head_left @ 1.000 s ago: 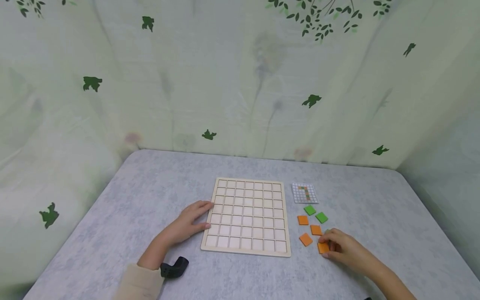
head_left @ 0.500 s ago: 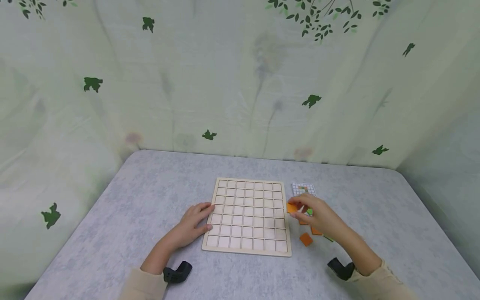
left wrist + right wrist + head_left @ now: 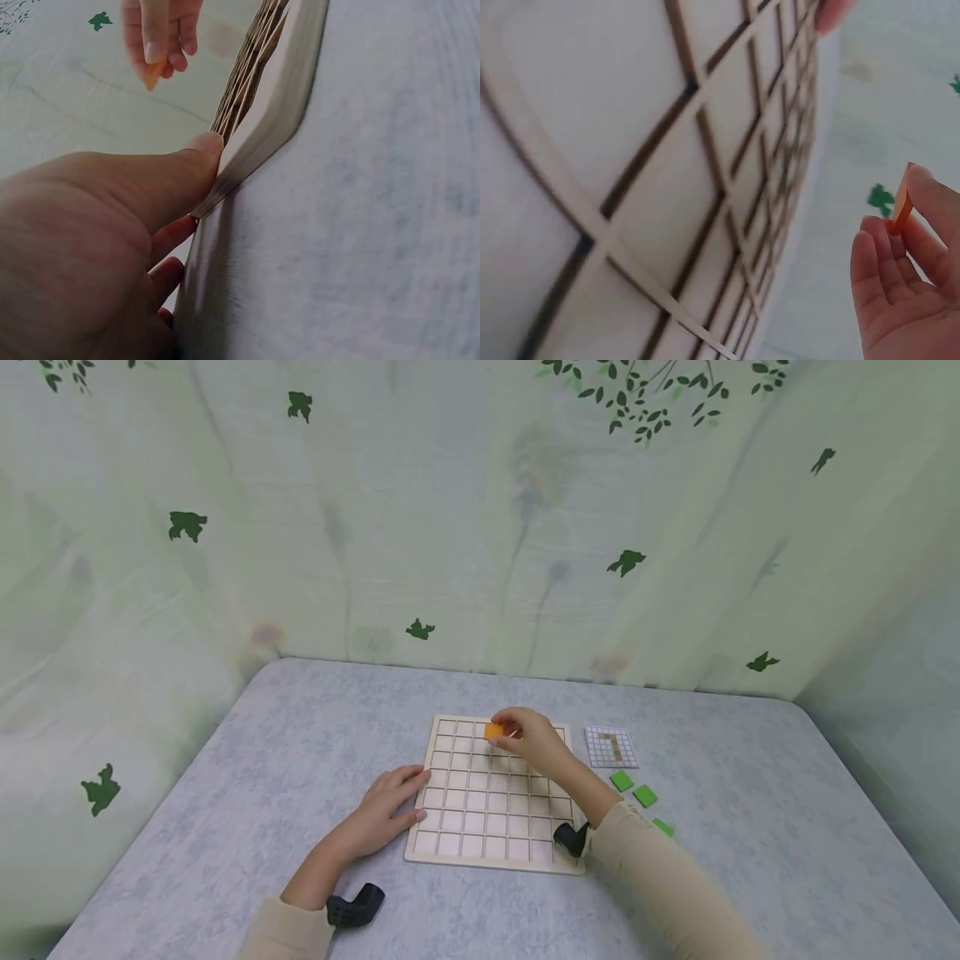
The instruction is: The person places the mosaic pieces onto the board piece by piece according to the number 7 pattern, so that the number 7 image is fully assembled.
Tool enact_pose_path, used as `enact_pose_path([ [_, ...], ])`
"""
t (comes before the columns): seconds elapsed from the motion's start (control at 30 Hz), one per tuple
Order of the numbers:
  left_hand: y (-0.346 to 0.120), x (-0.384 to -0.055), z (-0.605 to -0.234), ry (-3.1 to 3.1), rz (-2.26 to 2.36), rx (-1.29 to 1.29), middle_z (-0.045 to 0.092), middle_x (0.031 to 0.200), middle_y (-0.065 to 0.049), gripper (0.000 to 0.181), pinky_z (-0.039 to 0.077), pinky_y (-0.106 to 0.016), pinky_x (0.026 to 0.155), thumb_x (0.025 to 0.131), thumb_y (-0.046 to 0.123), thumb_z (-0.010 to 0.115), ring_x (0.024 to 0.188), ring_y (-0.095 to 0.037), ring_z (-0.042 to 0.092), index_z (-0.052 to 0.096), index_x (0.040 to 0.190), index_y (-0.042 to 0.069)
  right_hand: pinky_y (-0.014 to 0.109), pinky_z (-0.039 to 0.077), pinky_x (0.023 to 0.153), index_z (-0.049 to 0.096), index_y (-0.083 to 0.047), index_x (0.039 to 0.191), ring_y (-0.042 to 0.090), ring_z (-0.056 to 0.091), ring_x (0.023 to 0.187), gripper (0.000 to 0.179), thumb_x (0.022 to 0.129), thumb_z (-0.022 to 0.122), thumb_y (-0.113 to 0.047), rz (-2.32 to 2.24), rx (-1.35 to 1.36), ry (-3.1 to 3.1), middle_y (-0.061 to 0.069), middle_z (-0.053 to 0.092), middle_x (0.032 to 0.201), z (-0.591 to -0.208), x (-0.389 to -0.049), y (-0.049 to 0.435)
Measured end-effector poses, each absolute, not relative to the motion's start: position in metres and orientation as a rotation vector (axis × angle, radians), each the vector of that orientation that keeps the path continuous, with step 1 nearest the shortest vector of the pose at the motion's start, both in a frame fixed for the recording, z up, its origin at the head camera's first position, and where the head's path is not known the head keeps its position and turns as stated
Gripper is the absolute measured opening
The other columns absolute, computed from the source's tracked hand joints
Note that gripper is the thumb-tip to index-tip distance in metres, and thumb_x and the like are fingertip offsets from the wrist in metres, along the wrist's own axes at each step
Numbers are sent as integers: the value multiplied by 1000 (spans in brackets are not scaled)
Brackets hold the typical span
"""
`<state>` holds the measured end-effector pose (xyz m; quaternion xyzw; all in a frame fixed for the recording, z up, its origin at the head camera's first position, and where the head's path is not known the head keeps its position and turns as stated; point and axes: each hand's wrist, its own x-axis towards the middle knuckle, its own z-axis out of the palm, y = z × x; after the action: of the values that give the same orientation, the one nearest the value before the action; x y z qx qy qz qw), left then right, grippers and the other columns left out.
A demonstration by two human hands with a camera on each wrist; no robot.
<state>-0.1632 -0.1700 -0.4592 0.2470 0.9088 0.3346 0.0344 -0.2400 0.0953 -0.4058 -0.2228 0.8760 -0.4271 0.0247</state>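
A square orange tile (image 3: 493, 731) is pinched between the thumb and fingers of my right hand (image 3: 531, 742). It hangs over the far row of a pale wooden grid board (image 3: 495, 865); the right wrist view shows the tile (image 3: 903, 201) tilted and apart from the grid. My left hand (image 3: 386, 803) rests against the board's left edge, thumb and fingers spread along it. In the left wrist view the thumb of the left hand (image 3: 105, 240) touches the rim. Right of the board lie green tiles (image 3: 645, 795) and a small printed pattern card (image 3: 611, 747).
My right sleeve (image 3: 660, 885) covers the place where the other orange tiles lay. Black wrist devices are on both arms, the left one (image 3: 356, 905) near the board's front left corner. A fabric backdrop (image 3: 450, 527) rises behind the grey table (image 3: 337, 710).
My right hand has picked up an orange tile at the right and carried it left, past the card, to above the board's far row. The left hand has stayed on the board's edge.
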Motion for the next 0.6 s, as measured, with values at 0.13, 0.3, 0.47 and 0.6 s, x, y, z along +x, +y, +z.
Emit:
enact_pose_path([
  [0.13, -170, -163, -458, 2785, 1036, 755, 29, 140, -17, 58, 14, -56, 99, 89, 21, 58, 129, -37, 18, 34, 139, 5, 27, 45, 73, 61, -6, 106, 15, 54, 84, 26, 82, 67, -16, -1291, -572, 2673, 2, 58, 96, -419, -252, 86],
  [0.3, -170, -163, -459, 2802, 1023, 763, 31, 139, -16, 57, 19, -54, 99, 88, 21, 59, 127, -34, 23, 35, 138, 5, 28, 44, 73, 62, -10, 104, 14, 52, 84, 26, 81, 68, -20, -1217, -547, 2670, 0, 56, 94, -434, -261, 80],
  [0.47, -169, -164, -460, 2803, 1010, 763, 31, 139, -15, 58, 21, -53, 98, 89, 23, 58, 126, -33, 24, 35, 138, 6, 27, 42, 66, 64, -10, 101, 14, 46, 76, 22, 81, 68, -17, -1085, -620, 2733, 0, 51, 86, -441, -263, 74],
  [0.6, -169, -165, -461, 2808, 1017, 750, 32, 139, -15, 58, 21, -53, 98, 88, 24, 58, 126, -32, 24, 36, 138, 6, 28, 40, 65, 65, -10, 100, 16, 44, 75, 20, 81, 68, -15, -1044, -631, 2752, 0, 49, 85, -440, -263, 72],
])
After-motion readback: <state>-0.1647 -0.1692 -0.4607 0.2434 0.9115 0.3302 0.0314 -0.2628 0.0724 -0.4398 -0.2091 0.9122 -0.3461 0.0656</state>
